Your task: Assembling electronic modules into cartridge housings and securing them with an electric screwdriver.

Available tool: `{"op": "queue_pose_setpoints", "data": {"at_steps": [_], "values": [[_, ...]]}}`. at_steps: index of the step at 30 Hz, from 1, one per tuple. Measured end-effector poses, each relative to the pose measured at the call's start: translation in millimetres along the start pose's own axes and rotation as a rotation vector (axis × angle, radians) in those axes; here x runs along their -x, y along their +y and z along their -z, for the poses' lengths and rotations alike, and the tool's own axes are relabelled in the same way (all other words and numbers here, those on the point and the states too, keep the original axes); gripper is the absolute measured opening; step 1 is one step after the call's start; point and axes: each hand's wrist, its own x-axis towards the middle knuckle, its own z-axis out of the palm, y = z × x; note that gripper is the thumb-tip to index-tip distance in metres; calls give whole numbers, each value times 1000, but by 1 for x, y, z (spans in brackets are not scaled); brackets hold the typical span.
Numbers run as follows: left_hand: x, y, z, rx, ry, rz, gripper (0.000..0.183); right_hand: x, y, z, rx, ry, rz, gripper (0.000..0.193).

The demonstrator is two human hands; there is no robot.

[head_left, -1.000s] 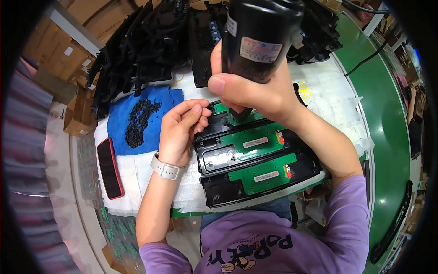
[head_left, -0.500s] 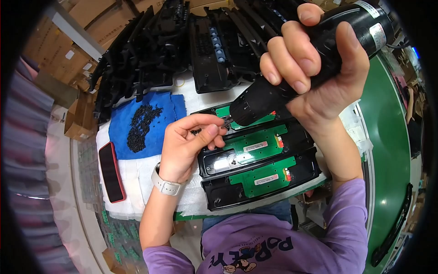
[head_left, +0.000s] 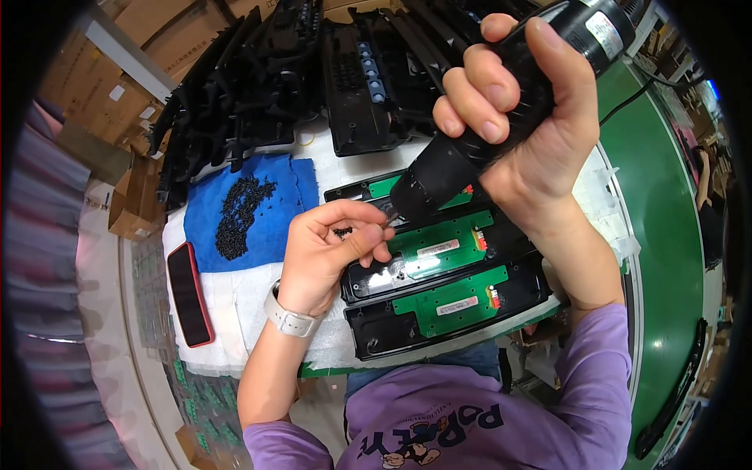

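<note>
Wrapping round a black cylindrical power screwdriver [head_left: 429,182], the right hand [head_left: 540,141] is keeping a full grip on the tool's body. From that grip, the tool's long axis is slanting down and leftward, bringing its thin metal bit [head_left: 392,218] to the pinched thumb and forefinger of the left hand [head_left: 329,247], the nearer hand to the tip. The left grip is closing round a cluster of small black screws [head_left: 342,233]; from where I'm standing, I can't tell whether one is sitting on the bit. Just beyond the left fingertips, a long black plastic panel with a green circuit board [head_left: 382,188] is lying partly under the screwdriver, its long axis running left to right. Left of the left grip, a square blue cloth [head_left: 286,196] is carrying more screws on the white-covered table [head_left: 243,290].
</note>
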Motion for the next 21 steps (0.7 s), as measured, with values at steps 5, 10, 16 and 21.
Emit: {"op": "queue_pose_setpoints", "data": {"at_steps": [5, 10, 16, 21], "values": [[0, -5, 6, 295, -8, 64, 18, 3, 0, -6, 66, 122, 38, 27], [-2, -3, -8, -109, 187, -41, 17, -17, 12, 11, -297, -142, 22, 27], [-7, -1, 3, 215, 299, -129, 16, -31, 26, 24, 208, -176, 105, 21], [-6, 2, 0, 168, 289, -90, 18, -30, 35, 23, 292, -177, 91, 21]]}}
